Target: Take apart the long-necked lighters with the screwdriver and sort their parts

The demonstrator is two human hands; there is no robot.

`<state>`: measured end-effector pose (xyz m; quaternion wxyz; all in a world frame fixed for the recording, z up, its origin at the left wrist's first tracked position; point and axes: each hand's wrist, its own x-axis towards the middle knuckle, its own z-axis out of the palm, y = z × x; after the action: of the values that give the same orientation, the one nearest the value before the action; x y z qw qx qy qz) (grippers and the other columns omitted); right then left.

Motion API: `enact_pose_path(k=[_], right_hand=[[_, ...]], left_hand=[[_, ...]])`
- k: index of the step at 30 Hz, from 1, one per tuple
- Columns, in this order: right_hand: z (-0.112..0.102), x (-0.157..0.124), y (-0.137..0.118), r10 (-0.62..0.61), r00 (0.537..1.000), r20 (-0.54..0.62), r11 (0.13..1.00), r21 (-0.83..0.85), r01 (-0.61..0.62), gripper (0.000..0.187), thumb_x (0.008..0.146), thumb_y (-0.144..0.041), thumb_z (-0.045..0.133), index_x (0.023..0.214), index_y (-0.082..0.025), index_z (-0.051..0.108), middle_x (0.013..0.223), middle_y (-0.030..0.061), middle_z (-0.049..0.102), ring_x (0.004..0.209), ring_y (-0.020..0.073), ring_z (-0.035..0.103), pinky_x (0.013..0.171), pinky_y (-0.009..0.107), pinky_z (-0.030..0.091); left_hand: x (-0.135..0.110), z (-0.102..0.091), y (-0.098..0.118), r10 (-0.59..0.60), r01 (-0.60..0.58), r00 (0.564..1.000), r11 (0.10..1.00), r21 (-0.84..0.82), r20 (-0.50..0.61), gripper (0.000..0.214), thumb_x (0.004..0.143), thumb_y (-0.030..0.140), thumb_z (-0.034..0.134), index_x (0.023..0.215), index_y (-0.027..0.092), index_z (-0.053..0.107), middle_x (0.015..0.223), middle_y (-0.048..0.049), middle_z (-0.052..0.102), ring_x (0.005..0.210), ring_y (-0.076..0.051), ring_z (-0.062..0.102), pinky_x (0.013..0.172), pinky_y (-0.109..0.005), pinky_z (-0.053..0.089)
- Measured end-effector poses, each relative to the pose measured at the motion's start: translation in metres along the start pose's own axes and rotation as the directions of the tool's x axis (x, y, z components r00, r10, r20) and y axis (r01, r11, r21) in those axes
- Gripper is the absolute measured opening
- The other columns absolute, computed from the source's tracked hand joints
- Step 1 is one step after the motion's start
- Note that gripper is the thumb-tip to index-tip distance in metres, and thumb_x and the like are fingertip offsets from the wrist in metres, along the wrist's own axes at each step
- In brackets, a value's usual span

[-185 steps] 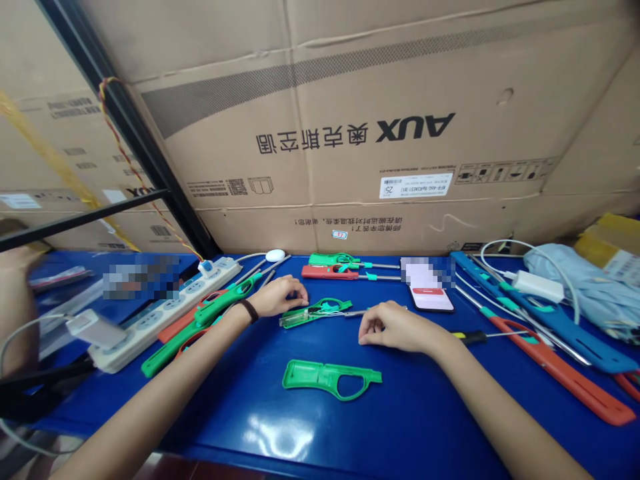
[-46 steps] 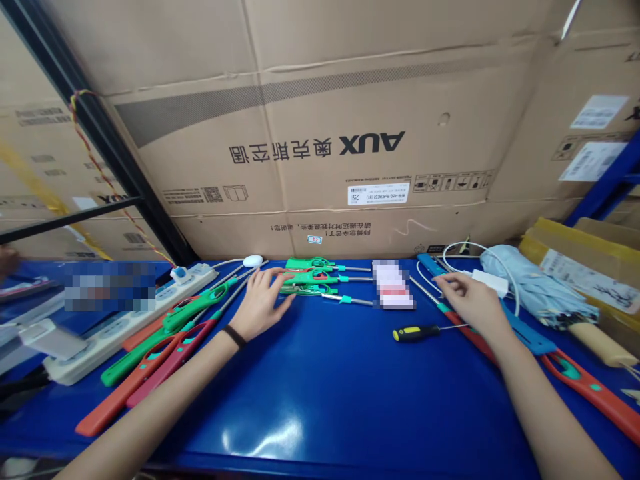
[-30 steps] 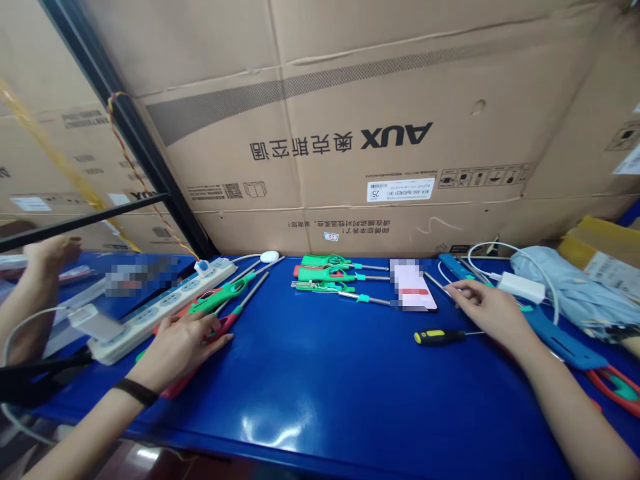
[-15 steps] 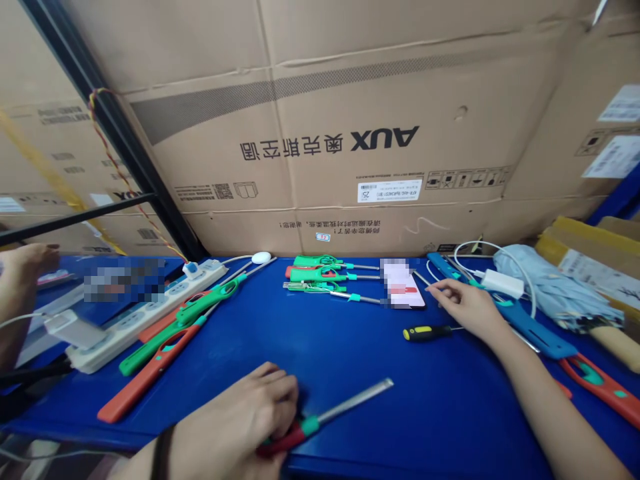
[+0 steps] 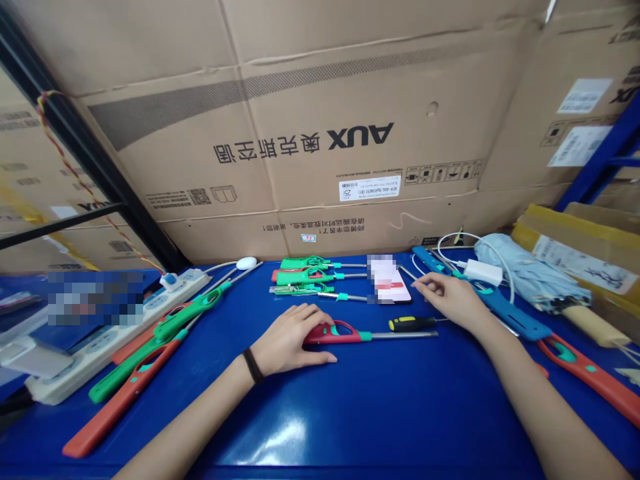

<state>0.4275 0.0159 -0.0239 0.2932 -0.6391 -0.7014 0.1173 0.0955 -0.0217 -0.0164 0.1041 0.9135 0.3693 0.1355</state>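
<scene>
While your L hand (image 5: 290, 340) grips the red utility lighter (image 5: 340, 334), R hand (image 5: 450, 299) sits apart, prob. empty, by the screwdriver (image 5: 413, 324).

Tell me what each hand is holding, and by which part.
The left hand holds the long lighter by its red handle, from above; the right hand appears to hold nothing.

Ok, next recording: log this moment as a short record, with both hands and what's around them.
Left hand: resting on a red-handled utility lighter
Left wrist: black wristband
Right hand: open, nearest a smartphone
Beside lighter nozzle: yellow-and-black screwdriver
Far edge: row of green-handled utility lighters
Far left: white power strip
Surface: blue workbench
</scene>
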Motion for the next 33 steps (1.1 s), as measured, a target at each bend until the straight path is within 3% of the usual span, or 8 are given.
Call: enact_pose_path(k=[5,8,13,15,17,20,26,33], right_hand=[[0.004,-0.002,-0.005,-0.024,0.996,0.089,1.0,0.0,0.024,0.023,0.077,-0.04,0.05,0.079,-0.023,0.066,0.064,0.0015,0.068,0.057,0.0192,0.063,0.051,0.027,0.044],[0.008,-0.003,-0.004,-0.045,0.993,0.108,0.999,-0.005,0.046,0.024,0.079,-0.04,0.049,0.08,-0.022,0.065,0.063,0.0007,0.067,0.055,0.0184,0.061,0.051,0.027,0.043],[0.022,-0.009,-0.03,-0.136,0.973,-0.186,0.99,0.015,0.141,0.028,0.085,-0.044,0.048,0.089,-0.022,0.065,0.071,0.0022,0.067,0.057,0.0175,0.059,0.054,0.028,0.043],[0.029,-0.018,-0.054,-0.27,0.959,-0.081,0.959,0.061,0.275,0.025,0.087,-0.041,0.048,0.085,-0.023,0.065,0.083,0.0037,0.069,0.069,0.0183,0.062,0.062,0.028,0.046],[0.036,-0.028,-0.08,-0.398,0.911,0.107,0.915,0.11,0.387,0.023,0.085,-0.044,0.053,0.089,-0.025,0.064,0.088,0.0028,0.069,0.08,0.02,0.064,0.071,0.03,0.047],[0.046,-0.039,-0.111,-0.451,0.834,0.318,0.89,0.092,0.446,0.023,0.091,-0.04,0.046,0.087,-0.024,0.062,0.085,0.0023,0.069,0.078,0.0209,0.065,0.066,0.029,0.046],[0.053,-0.039,-0.119,-0.341,0.895,0.286,0.94,0.068,0.335,0.025,0.096,-0.036,0.035,0.09,-0.023,0.056,0.082,0.0024,0.069,0.071,0.0215,0.066,0.061,0.029,0.043],[0.044,-0.036,-0.102,-0.219,0.927,0.306,0.975,0.109,0.195,0.031,0.094,-0.045,0.036,0.089,-0.025,0.058,0.068,0.0007,0.065,0.065,0.0208,0.063,0.056,0.027,0.039]], left_hand=[[-0.007,0.001,-0.015,-0.173,0.173,0.985,0.984,-0.036,0.011,0.055,0.069,0.063,0.067,0.101,0.02,0.055,0.09,-0.0019,0.06,0.08,-0.02,0.057,0.075,-0.032,0.042],[-0.007,0.003,-0.018,-0.144,0.145,0.989,0.989,-0.014,0.024,0.048,0.07,0.065,0.064,0.079,0.018,0.055,0.079,-0.0002,0.058,0.073,-0.018,0.054,0.067,-0.028,0.039],[-0.006,0.007,-0.011,-0.064,0.061,0.997,0.995,-0.077,-0.039,0.042,0.077,0.059,0.061,0.085,0.019,0.055,0.085,-0.0009,0.058,0.077,-0.017,0.055,0.066,-0.024,0.041],[-0.006,0.009,-0.007,-0.041,0.034,0.997,0.995,-0.095,-0.064,0.038,0.079,0.056,0.061,0.088,0.019,0.057,0.089,-0.0018,0.06,0.079,-0.016,0.057,0.068,-0.024,0.042],[-0.005,0.013,-0.004,-0.026,0.017,0.995,0.995,-0.099,-0.093,0.036,0.08,0.053,0.062,0.088,0.019,0.058,0.088,-0.0019,0.062,0.079,-0.016,0.058,0.068,-0.024,0.043],[-0.006,0.017,-0.003,-0.026,0.011,0.989,0.995,-0.098,-0.148,0.034,0.079,0.051,0.064,0.087,0.019,0.06,0.082,-0.0009,0.063,0.075,-0.015,0.059,0.064,-0.022,0.044],[-0.008,0.011,-0.006,-0.066,0.018,0.916,0.992,-0.124,-0.397,0.033,0.079,0.048,0.066,0.097,0.02,0.061,0.089,-0.0019,0.065,0.081,-0.016,0.062,0.074,-0.025,0.048],[-0.009,0.01,-0.009,-0.018,-0.01,0.948,0.996,-0.086,-0.319,0.038,0.082,0.044,0.064,0.114,0.024,0.058,0.101,-0.0029,0.063,0.09,-0.017,0.061,0.078,-0.027,0.049]])
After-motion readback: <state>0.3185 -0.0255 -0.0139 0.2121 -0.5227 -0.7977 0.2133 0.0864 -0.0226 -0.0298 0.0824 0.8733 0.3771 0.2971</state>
